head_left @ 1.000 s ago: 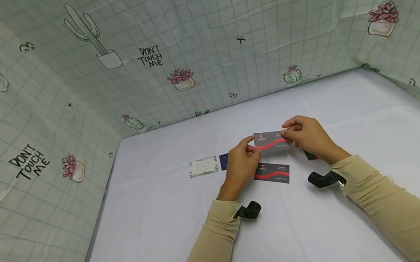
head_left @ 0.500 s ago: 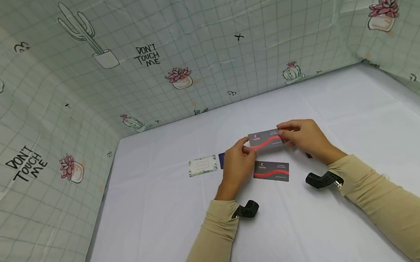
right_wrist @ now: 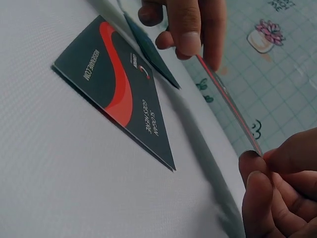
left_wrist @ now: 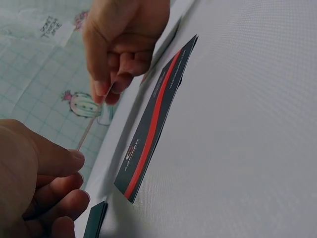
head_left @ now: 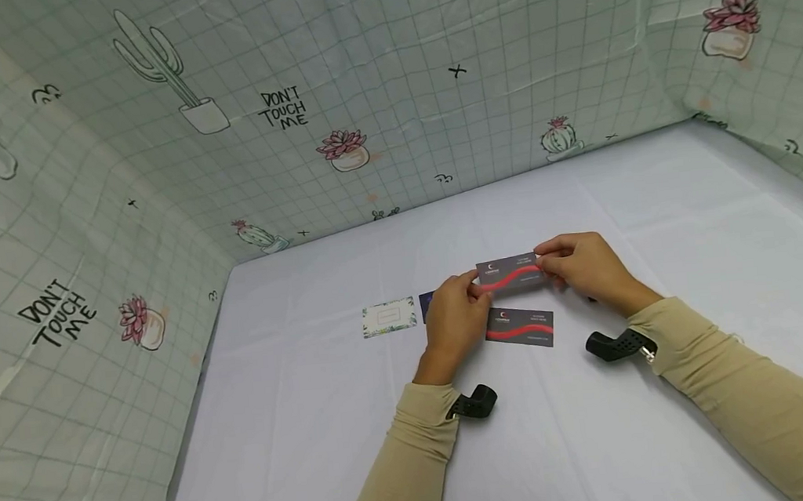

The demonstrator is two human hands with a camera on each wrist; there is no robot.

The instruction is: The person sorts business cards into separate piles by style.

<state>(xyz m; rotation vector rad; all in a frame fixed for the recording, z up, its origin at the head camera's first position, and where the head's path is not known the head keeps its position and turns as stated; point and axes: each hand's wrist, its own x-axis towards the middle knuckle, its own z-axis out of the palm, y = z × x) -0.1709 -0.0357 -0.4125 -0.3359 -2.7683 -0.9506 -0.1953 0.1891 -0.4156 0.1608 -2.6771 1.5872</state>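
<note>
Between my two hands a dark grey business card (head_left: 508, 272) with a red wave is held up off the table. The left hand (head_left: 455, 319) pinches its left end between thumb and fingers, and the right hand (head_left: 589, 269) pinches the right end. In the left wrist view the held card (left_wrist: 90, 126) shows nearly edge-on. Just below it in the head view lies a business card (head_left: 519, 328) of the same design, flat on the white cloth. It appears larger in the right wrist view, where its printed card face (right_wrist: 94, 64) is readable.
Left of the hands lies a white card (head_left: 389, 317) with a leafy border. Beside it, a blue card (head_left: 426, 305) is partly hidden by the left hand. A dark card corner (head_left: 592, 299) peeks out under the right hand. Behind the table (head_left: 301, 416) hangs a printed cloth backdrop (head_left: 390, 102).
Both hands have shifted the held card slightly left. The right fingertips now sit nearer its right edge, covering less of its face. The cards on the table have stayed put.
</note>
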